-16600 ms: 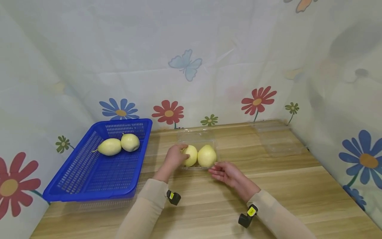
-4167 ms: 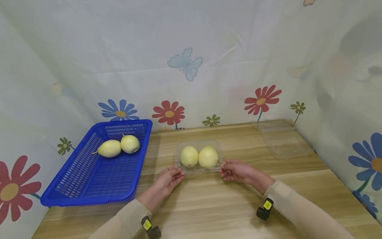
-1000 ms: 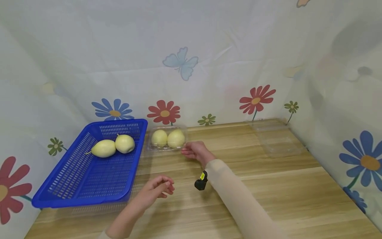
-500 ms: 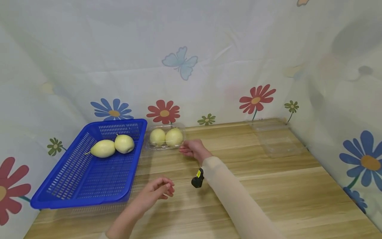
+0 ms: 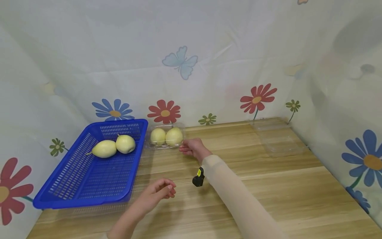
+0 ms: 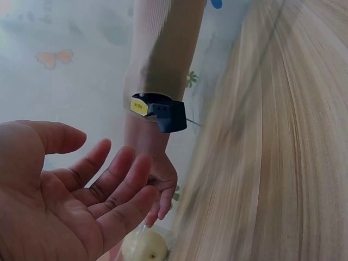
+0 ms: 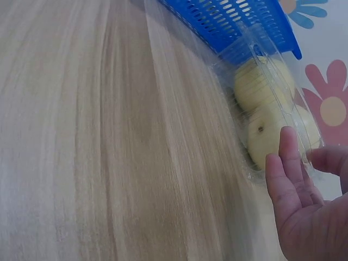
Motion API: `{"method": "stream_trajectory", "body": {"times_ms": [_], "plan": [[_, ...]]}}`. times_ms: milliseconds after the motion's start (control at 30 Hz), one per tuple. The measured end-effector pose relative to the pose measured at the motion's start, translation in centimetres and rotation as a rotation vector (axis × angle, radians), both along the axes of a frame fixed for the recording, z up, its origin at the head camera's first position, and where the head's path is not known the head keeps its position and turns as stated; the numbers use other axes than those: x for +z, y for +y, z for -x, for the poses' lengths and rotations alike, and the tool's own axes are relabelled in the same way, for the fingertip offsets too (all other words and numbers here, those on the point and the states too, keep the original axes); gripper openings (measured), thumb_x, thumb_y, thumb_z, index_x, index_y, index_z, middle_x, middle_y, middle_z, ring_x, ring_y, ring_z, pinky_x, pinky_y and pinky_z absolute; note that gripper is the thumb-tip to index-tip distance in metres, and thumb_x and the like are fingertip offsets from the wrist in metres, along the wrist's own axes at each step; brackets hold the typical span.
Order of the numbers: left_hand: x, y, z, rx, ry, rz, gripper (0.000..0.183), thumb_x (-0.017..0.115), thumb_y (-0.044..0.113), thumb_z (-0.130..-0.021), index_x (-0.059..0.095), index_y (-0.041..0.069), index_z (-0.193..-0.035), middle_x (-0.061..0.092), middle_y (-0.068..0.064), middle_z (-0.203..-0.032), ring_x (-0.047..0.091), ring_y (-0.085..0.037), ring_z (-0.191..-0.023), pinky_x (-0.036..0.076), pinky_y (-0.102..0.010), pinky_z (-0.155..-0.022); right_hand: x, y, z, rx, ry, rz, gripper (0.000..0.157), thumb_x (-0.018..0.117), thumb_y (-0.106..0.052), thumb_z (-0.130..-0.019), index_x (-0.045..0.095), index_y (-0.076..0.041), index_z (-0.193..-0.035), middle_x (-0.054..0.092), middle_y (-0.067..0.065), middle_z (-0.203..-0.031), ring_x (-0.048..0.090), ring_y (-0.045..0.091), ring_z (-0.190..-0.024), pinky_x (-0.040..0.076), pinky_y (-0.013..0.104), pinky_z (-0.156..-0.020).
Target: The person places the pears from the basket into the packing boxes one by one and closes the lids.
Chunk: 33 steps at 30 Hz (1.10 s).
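Clear plastic, the box (image 5: 163,147) stands at the back of the table (image 5: 286,189), just beside the blue basket (image 5: 83,202), with two pears (image 5: 174,137) inside. The right hand (image 5: 194,148) pinches its near right corner between thumb and fingers; the left hand (image 5: 156,193) is relaxed above the table, holding nothing. A hard push leftward could jam the box against the basket, and a tug at that corner could flex the thin plastic or pop it open; whether it is latched cannot be told. The pears might then roll against its side. The table's back edge and the cloth (image 5: 221,89) leave little room behind; whether box and basket touch is unclear. Rightward is wider, with a long stretch before the clear tray (image 5: 282,147).
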State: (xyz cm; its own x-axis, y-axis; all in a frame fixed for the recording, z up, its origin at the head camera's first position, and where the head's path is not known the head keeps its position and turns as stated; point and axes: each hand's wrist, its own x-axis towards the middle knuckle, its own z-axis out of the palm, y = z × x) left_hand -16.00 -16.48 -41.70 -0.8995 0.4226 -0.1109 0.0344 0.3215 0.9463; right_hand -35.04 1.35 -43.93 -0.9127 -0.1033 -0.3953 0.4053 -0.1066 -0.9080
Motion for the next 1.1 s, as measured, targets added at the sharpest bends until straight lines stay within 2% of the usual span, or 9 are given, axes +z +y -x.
{"method": "stream_trajectory", "body": {"times_ms": [100, 233, 467, 733, 833, 967, 1100], "plan": [[0.0, 0.1, 0.0, -0.002, 0.005, -0.002, 0.036, 0.05, 0.019, -0.107, 0.055, -0.014, -0.122, 0.067, -0.02, -0.106, 0.067, -0.008, -0.095, 0.055, -0.023, -0.087, 0.2, 0.1, -0.1, 0.009, 0.007, -0.027, 0.027, 0.058, -0.006, -0.099, 0.067, 0.013, -0.118, 0.078, 0.021, -0.101, 0.07, 0.01, -0.064, 0.065, 0.033, -0.083], [-0.3, 0.1, -0.1, -0.004, 0.021, -0.019, 0.036, 0.049, 0.017, -0.107, 0.054, -0.015, -0.122, 0.068, -0.021, -0.106, 0.067, -0.006, -0.093, 0.055, -0.022, -0.086, 0.4, 0.4, -0.3, 0.037, 0.01, -0.072, 0.031, 0.058, -0.009, -0.101, 0.064, 0.011, -0.124, 0.072, 0.026, -0.121, 0.07, 0.009, -0.065, 0.063, 0.035, -0.091], [-0.6, -0.2, -0.4, 0.0, 0.027, -0.032, 0.035, 0.05, 0.014, -0.107, 0.054, -0.017, -0.121, 0.068, -0.021, -0.103, 0.067, -0.008, -0.092, 0.056, -0.022, -0.084, 0.2, 0.8, 0.0, 0.078, 0.002, -0.085, 0.033, 0.058, -0.012, -0.103, 0.063, 0.01, -0.126, 0.07, 0.027, -0.126, 0.07, 0.009, -0.067, 0.064, 0.03, -0.084], [-0.5, -0.5, -0.6, -0.001, 0.027, -0.027, 0.034, 0.05, 0.014, -0.106, 0.054, -0.017, -0.12, 0.067, -0.021, -0.104, 0.067, -0.008, -0.092, 0.056, -0.023, -0.086, 0.2, 1.3, 0.0, 0.161, -0.008, -0.09, 0.043, 0.052, -0.017, -0.107, 0.052, 0.009, -0.142, 0.063, 0.029, -0.136, 0.067, 0.012, -0.078, 0.058, 0.039, -0.103], [-0.5, -0.5, -0.6, -0.002, 0.018, -0.016, 0.034, 0.05, 0.014, -0.107, 0.055, -0.016, -0.121, 0.067, -0.021, -0.104, 0.067, -0.01, -0.093, 0.057, -0.024, -0.087, 0.5, 1.9, -0.2, 0.162, -0.024, -0.07, 0.045, 0.05, -0.018, -0.107, 0.049, 0.008, -0.144, 0.064, 0.024, -0.128, 0.063, 0.012, -0.08, 0.058, 0.035, -0.1], [-0.3, -0.4, -0.6, -0.005, 0.017, -0.009, 0.035, 0.049, 0.016, -0.107, 0.054, -0.015, -0.122, 0.066, -0.024, -0.105, 0.068, -0.015, -0.095, 0.057, -0.026, -0.087, 1.0, 2.8, -0.5, 0.156, -0.027, -0.036, 0.044, 0.049, -0.018, -0.107, 0.048, 0.006, -0.144, 0.061, 0.009, -0.104, 0.06, 0.01, -0.078, 0.057, 0.029, -0.087], [-0.2, -0.2, -0.5, -0.005, 0.02, -0.003, 0.035, 0.05, 0.016, -0.107, 0.055, -0.015, -0.122, 0.067, -0.025, -0.105, 0.067, -0.015, -0.095, 0.056, -0.026, -0.086, 1.5, 3.9, -1.0, 0.182, -0.011, -0.013, 0.032, 0.049, -0.017, -0.106, 0.054, 0.002, -0.131, 0.06, 0.002, -0.089, 0.06, 0.009, -0.076, 0.057, 0.026, -0.08]]}}
